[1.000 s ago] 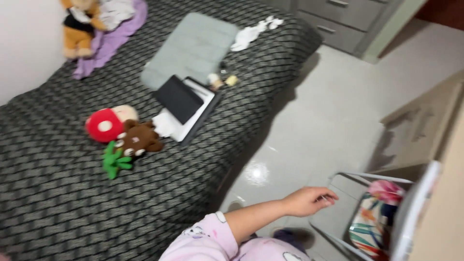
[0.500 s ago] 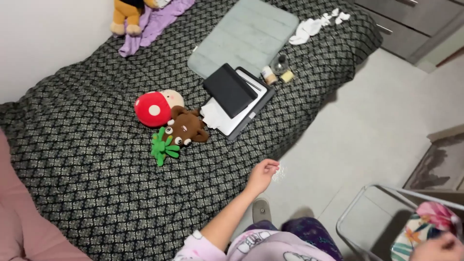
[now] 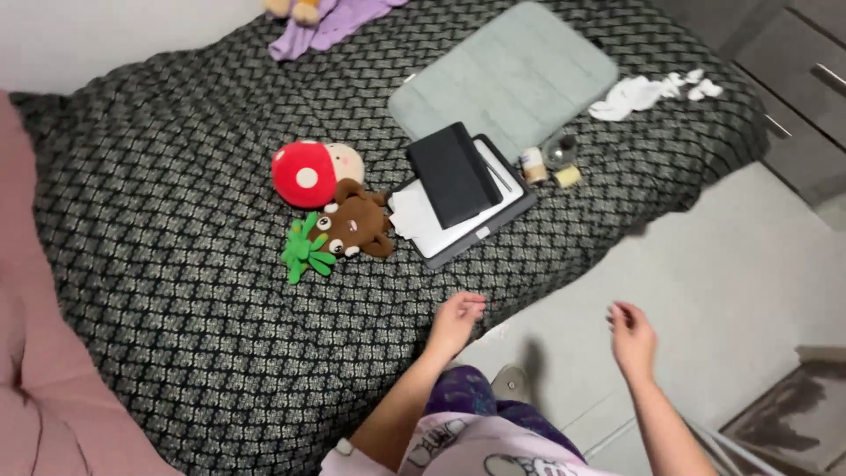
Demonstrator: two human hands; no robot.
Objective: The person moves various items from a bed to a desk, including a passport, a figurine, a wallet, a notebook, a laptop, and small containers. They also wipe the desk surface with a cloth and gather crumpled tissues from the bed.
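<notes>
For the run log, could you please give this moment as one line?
left hand: empty, over bed edge | right hand: empty, over floor | nearest: brown plush toy, black notebook

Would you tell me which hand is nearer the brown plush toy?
Left. The left hand hovers just below-right of the brown plush at the bed's edge; the right hand is farther right, over the floor.

Woven bedspread (image 3: 176, 264) (matt); glossy floor (image 3: 705, 256)
</notes>
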